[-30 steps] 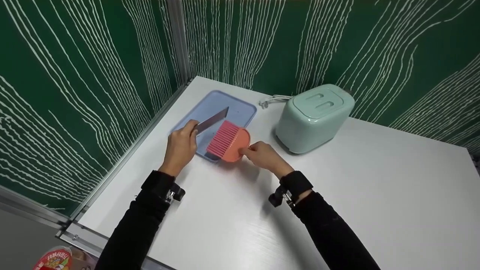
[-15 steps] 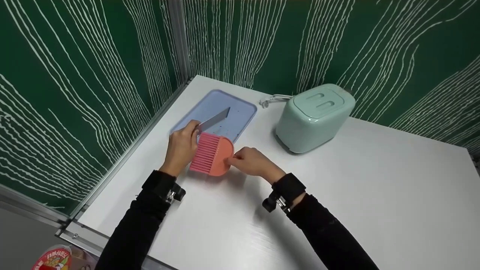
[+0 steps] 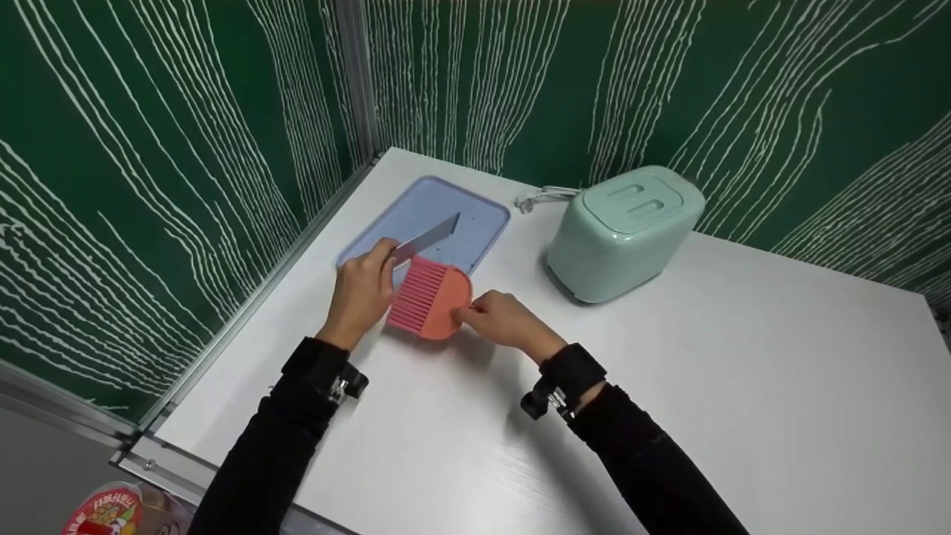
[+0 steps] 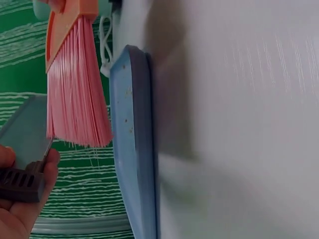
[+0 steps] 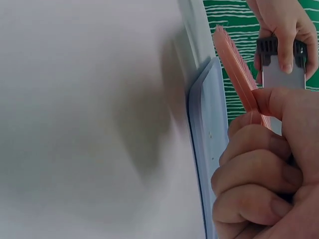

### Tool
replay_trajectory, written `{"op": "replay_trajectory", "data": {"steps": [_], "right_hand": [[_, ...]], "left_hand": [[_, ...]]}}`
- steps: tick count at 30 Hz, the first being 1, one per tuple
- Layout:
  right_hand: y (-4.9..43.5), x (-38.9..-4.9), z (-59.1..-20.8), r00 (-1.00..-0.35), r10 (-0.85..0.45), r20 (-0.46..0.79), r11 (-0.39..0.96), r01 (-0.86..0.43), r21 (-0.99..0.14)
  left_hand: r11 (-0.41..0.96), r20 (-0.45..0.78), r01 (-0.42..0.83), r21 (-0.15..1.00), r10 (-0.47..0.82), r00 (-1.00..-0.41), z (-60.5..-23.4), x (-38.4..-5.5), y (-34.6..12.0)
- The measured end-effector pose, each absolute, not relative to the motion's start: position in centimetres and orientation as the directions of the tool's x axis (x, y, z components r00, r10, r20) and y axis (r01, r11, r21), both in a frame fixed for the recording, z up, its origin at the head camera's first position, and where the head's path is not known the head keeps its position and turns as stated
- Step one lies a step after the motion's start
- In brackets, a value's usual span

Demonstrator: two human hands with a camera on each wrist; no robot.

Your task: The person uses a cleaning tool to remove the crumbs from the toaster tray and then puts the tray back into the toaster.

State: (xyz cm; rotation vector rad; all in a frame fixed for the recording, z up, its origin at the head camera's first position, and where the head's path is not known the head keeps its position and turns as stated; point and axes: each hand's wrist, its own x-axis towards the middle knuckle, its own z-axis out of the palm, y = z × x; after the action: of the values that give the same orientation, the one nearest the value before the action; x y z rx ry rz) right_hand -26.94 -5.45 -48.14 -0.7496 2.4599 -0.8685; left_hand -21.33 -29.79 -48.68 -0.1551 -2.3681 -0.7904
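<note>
My left hand (image 3: 360,293) holds a flat metal scraper (image 3: 427,239) by its black slotted handle (image 4: 22,184), with the blade above a blue tray (image 3: 475,215). Between thumb and fingers, my right hand (image 3: 509,321) pinches a small orange hand brush (image 3: 448,303) with pink bristles (image 4: 75,94). The brush is raised over the tray's near edge, its bristles pointing toward the left hand. Small dark crumbs (image 4: 126,120) lie on the tray. In the right wrist view the brush (image 5: 237,74) is seen edge-on; part of the scraper is hidden behind the right hand.
A mint-green toaster (image 3: 624,234) stands right of the tray, its white cord (image 3: 548,195) lying behind. Green walls with white lines border the white table (image 3: 706,386) at the left and back. A red-lidded tub (image 3: 108,509) sits below the table's left front.
My right hand has drawn the brush from over the tray toward the near left, then slightly back up and right. More of the tray's near right edge shows. The left hand barely moves.
</note>
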Motion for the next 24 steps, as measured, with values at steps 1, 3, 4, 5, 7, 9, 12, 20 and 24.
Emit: {"op": "replay_trajectory", "data": {"steps": [1,3,4,5,7,9,12,20,24], "right_hand": [[-5.3,-27.1,-48.2,-0.773,-0.598,-0.211,0.662,-0.328,-0.674],[-5.0,-27.4,-48.3,-0.79,-0.572,-0.222,0.672,-0.296,-0.679],[-4.9,-27.5,-48.4,-0.798,-0.56,-0.224,0.674,-0.281,-0.683],[-4.7,-27.6,-48.4,-0.805,-0.549,-0.224,0.676,-0.271,-0.685],[-4.5,-27.9,-48.5,-0.821,-0.527,-0.221,0.678,-0.25,-0.691],[-4.2,-28.1,-48.6,-0.834,-0.508,-0.218,0.681,-0.233,-0.694],[-3.8,-28.3,-48.6,-0.848,-0.484,-0.215,0.682,-0.213,-0.699],[-2.7,-29.0,-49.0,-0.882,-0.422,-0.21,0.679,-0.154,-0.718],[-2.5,-29.5,-49.4,-0.898,-0.379,-0.226,0.672,-0.099,-0.734]], "left_hand": [[0.816,0.602,0.297,0.496,-0.077,-0.794,-48.7,-21.3,-29.8],[0.817,0.604,0.302,0.491,-0.069,-0.794,-48.7,-21.4,-29.9],[0.817,0.605,0.304,0.489,-0.066,-0.794,-48.7,-21.4,-29.9],[0.818,0.609,0.308,0.487,-0.065,-0.79,-48.7,-21.4,-29.9],[0.816,0.614,0.314,0.485,-0.062,-0.787,-48.7,-21.4,-29.8],[0.813,0.617,0.325,0.484,-0.054,-0.785,-48.7,-21.4,-29.7],[0.812,0.616,0.334,0.479,-0.039,-0.787,-48.6,-21.3,-29.6],[0.811,0.624,0.377,0.447,0.019,-0.781,-48.5,-21.2,-29.7],[0.818,0.636,0.395,0.418,0.047,-0.771,-48.5,-21.2,-29.9]]}}
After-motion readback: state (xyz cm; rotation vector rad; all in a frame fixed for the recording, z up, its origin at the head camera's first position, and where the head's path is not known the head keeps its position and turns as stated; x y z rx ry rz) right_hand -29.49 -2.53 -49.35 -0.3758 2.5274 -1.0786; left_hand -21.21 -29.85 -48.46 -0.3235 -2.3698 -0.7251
